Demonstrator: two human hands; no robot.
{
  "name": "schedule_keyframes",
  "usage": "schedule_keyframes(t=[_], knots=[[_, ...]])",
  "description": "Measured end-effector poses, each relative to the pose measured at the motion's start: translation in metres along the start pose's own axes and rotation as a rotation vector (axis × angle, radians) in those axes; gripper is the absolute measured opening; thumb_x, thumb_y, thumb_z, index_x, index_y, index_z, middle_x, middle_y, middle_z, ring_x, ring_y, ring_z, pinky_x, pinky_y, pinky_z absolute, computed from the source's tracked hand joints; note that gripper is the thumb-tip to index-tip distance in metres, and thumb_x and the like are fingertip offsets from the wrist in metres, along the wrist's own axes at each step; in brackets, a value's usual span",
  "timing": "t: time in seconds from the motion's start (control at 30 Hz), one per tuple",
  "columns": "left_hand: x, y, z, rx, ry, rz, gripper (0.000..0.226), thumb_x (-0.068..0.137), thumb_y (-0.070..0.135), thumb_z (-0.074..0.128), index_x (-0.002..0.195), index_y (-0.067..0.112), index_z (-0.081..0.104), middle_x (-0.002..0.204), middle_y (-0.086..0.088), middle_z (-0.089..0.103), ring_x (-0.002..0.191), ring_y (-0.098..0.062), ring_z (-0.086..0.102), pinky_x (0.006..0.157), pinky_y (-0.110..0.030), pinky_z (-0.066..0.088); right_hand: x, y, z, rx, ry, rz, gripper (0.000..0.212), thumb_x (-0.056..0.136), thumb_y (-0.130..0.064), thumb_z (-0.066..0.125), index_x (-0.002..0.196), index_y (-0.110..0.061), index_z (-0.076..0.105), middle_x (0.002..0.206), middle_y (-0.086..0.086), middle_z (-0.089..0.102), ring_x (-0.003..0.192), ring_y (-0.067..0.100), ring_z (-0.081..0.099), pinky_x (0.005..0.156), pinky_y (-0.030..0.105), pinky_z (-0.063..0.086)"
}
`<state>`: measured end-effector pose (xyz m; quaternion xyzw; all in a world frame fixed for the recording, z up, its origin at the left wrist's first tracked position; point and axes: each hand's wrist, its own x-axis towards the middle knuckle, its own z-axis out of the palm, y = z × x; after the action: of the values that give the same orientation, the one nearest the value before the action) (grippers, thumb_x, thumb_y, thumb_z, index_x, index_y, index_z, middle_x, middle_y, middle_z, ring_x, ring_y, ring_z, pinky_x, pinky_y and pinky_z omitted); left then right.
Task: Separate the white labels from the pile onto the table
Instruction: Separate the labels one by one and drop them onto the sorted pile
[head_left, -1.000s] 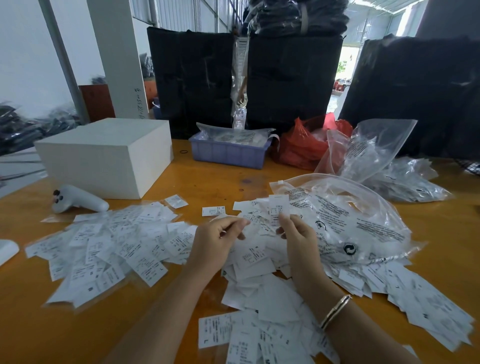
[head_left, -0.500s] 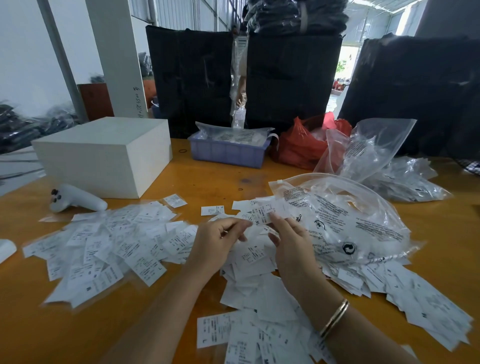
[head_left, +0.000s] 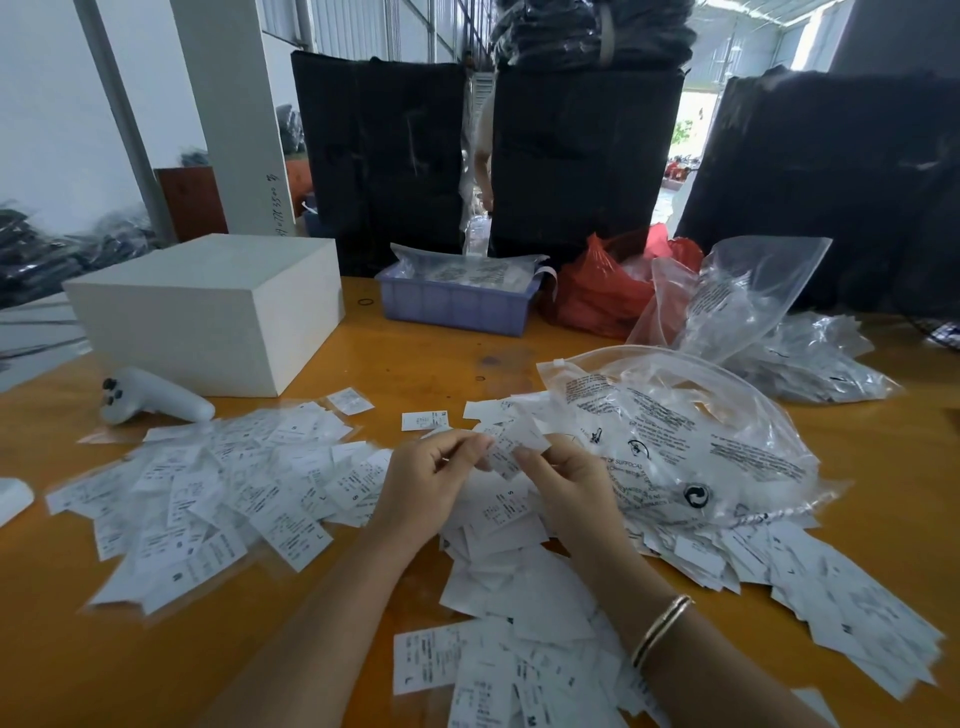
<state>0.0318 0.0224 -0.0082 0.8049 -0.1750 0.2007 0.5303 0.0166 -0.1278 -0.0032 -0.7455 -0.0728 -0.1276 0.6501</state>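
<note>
Labels (head_left: 506, 447) pinched between both hands (head_left: 498, 470) over the pile (head_left: 498, 525); sorted spread (head_left: 208, 483) lies at nine o'clock, nearer the left hand (head_left: 431, 480).

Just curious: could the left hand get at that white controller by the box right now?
Probably not at once: the left hand is pinching labels. Once freed, only spread labels lie between it and the controller.

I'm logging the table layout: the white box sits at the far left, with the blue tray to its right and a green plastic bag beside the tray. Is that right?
Not quite. The head view shows the plastic bag beside the blue tray is red, not green. The white box does sit far left.
</note>
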Motion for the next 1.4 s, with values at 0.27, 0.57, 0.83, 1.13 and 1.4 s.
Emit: schedule_keyframes(t=[0.27, 0.57, 0.83, 1.13, 1.4], knots=[[-0.002, -0.001, 0.002, -0.042, -0.128, -0.121, 0.020, 0.086, 0.036, 0.066, 0.100, 0.047, 0.061, 0.090, 0.033, 0.062, 0.091, 0.019, 0.056, 0.070, -0.003, 0.046, 0.004, 0.007, -0.001, -0.079, 0.057, -0.010, 0.026, 0.088, -0.017, 0.064, 0.062, -0.021, 0.060, 0.049, -0.014, 0.048, 0.047, 0.001, 0.040, 0.049, 0.017, 0.034], [-0.002, 0.004, -0.001, -0.044, -0.081, -0.084, 0.027, 0.095, 0.018, 0.055, 0.093, 0.045, 0.060, 0.093, 0.022, 0.066, 0.089, 0.012, 0.060, 0.068, -0.006, 0.047, -0.002, 0.006, 0.000, -0.253, 0.061, -0.184, 0.032, 0.090, -0.010, 0.060, 0.087, -0.042, 0.064, 0.074, -0.019, 0.066, 0.073, -0.001, 0.060, 0.065, 0.013, 0.045], [-0.003, 0.001, 0.000, -0.139, -0.073, -0.153, 0.015, 0.093, 0.034, 0.056, 0.103, 0.044, 0.061, 0.084, -0.012, 0.070, 0.082, -0.035, 0.063, 0.070, -0.029, 0.053, -0.003, 0.006, 0.004, -0.396, 0.009, -0.300, 0.017, 0.087, -0.011, 0.066, 0.100, -0.018, 0.073, 0.083, -0.012, 0.063, 0.081, -0.009, 0.054, 0.070, 0.003, 0.039], [0.002, 0.001, 0.000, -0.047, 0.073, -0.178, 0.020, 0.090, 0.023, 0.063, 0.106, 0.034, 0.059, 0.093, 0.019, 0.064, 0.085, 0.003, 0.062, 0.066, -0.008, 0.050, 0.013, -0.010, -0.018, -0.146, 0.209, -0.139, 0.022, 0.088, -0.006, 0.062, 0.100, -0.024, 0.069, 0.072, -0.008, 0.065, 0.051, -0.001, 0.049, 0.047, 0.010, 0.040], [0.010, -0.016, -0.018, 0.179, 0.506, -0.283, 0.028, 0.092, 0.010, 0.059, 0.116, 0.023, 0.059, 0.101, 0.011, 0.059, 0.079, -0.002, 0.055, 0.062, -0.018, 0.048, 0.076, -0.010, -0.125, -0.978, 0.315, 0.072, 0.026, 0.093, -0.014, 0.053, 0.115, -0.018, 0.066, 0.115, 0.006, 0.066, 0.069, 0.014, 0.060, 0.055, 0.017, 0.047]])
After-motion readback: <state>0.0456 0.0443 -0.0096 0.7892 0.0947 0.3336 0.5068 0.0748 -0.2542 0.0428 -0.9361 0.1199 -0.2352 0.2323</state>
